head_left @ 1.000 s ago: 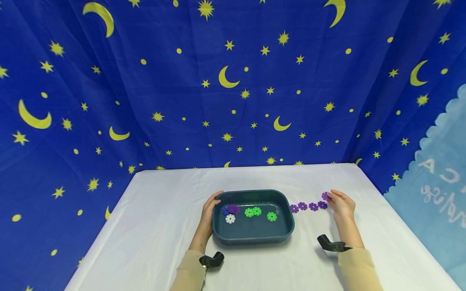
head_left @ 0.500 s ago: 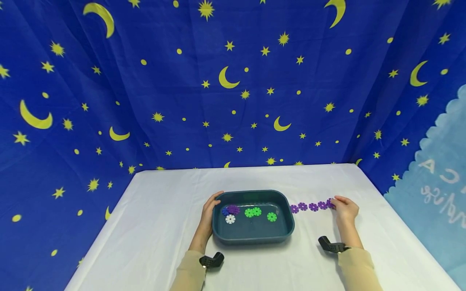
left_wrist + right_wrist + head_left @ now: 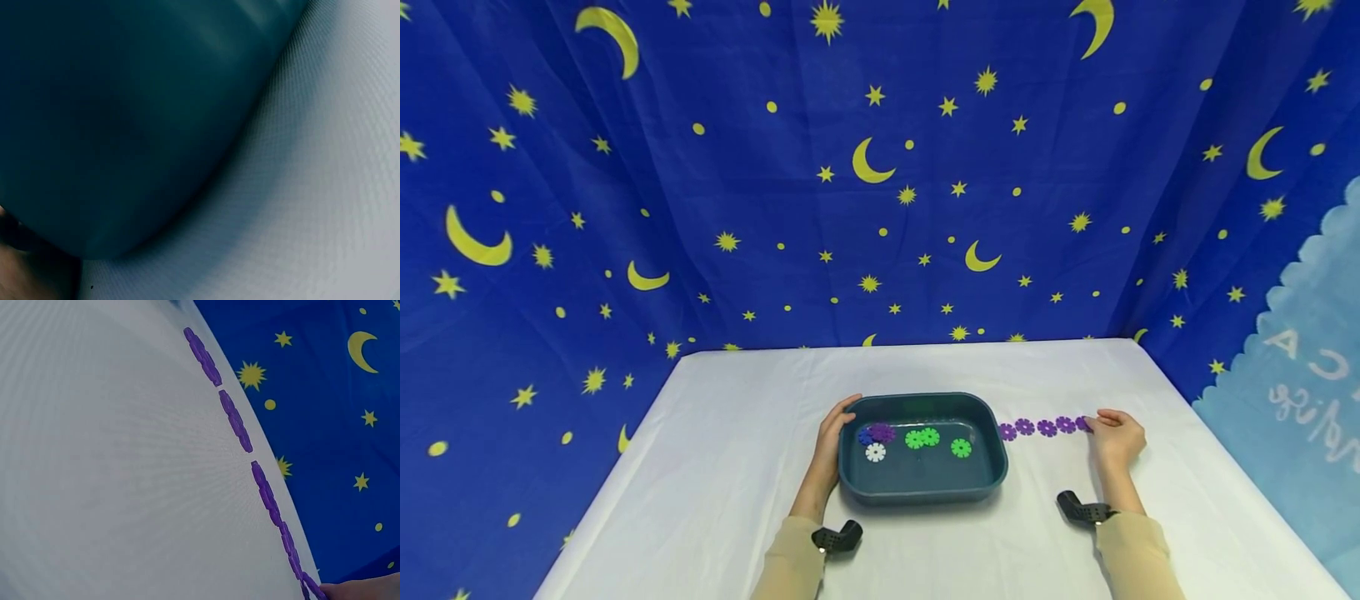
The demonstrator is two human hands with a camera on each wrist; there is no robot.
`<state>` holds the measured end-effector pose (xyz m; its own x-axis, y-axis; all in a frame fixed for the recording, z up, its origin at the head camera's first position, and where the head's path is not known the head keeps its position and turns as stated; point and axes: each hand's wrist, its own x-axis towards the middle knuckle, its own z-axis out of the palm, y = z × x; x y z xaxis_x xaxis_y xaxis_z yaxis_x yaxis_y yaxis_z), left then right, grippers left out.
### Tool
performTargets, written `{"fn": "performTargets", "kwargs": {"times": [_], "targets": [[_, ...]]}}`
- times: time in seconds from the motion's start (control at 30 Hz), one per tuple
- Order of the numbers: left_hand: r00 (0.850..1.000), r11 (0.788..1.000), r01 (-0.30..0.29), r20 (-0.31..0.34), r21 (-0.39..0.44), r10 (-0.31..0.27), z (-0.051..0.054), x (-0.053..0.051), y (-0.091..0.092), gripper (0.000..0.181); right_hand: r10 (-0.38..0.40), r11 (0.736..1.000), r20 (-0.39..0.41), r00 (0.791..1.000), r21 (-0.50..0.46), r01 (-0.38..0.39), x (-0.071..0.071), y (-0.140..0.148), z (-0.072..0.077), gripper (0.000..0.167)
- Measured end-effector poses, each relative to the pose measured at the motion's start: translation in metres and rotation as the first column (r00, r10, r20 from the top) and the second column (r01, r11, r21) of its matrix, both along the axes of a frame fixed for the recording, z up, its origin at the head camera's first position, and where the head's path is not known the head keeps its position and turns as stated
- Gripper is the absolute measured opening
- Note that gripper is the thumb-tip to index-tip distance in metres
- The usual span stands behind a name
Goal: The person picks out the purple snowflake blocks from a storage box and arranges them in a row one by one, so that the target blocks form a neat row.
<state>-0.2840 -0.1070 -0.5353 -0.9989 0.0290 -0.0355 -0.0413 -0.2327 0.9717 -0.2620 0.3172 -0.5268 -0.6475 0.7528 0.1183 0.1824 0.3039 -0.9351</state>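
While starry curtain (image 3: 790, 196) behind, white tablecloth (image 3: 955, 550) under hands (image 3: 830, 433) (image 3: 1117, 437) round tub (image 3: 921, 496) (left), disc (image 3: 1082, 423) (right).

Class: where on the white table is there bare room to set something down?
Free: table left of the left hand; the strip between tray and curtain; the patch between tray and right forearm, nearer than the purple row. Crowded: that row, from beside the tray to right hand, and the tray's left end, where pieces bunch.
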Motion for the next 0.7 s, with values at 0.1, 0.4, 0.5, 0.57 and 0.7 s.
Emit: {"fn": "performTargets", "kwargs": {"times": [0.1,0.4,0.5,0.57,0.7], "targets": [[1.000,1.000,-0.001,-0.007,-0.014,0.001,-0.0006,0.0002,0.0001,0.045,-0.015,1.000,-0.008,1.000,0.014,0.015,-0.0008,0.0005,-0.0024,0.026],[1.000,1.000,0.007,0.002,0.005,-0.007,-0.0002,0.0000,-0.0002,0.045,-0.054,0.998,-0.025,0.998,0.009,0.055,-0.0016,0.0006,-0.0023,0.021],[1.000,1.000,0.011,-0.005,0.016,-0.011,-0.0004,0.0007,-0.0004,0.046,-0.071,0.997,-0.057,0.996,-0.041,0.069,-0.0017,0.0007,-0.0014,0.020],[1.000,1.000,0.015,-0.013,0.025,-0.014,-0.0005,0.0012,-0.0005,0.046,-0.086,0.994,-0.074,0.994,-0.074,0.080,-0.0016,0.0009,-0.0008,0.017],[1.000,0.999,0.015,-0.021,0.030,-0.014,-0.0009,0.0016,-0.0003,0.047,-0.099,0.985,-0.078,0.992,-0.146,0.087,-0.0015,0.0020,0.0004,0.001]]}}
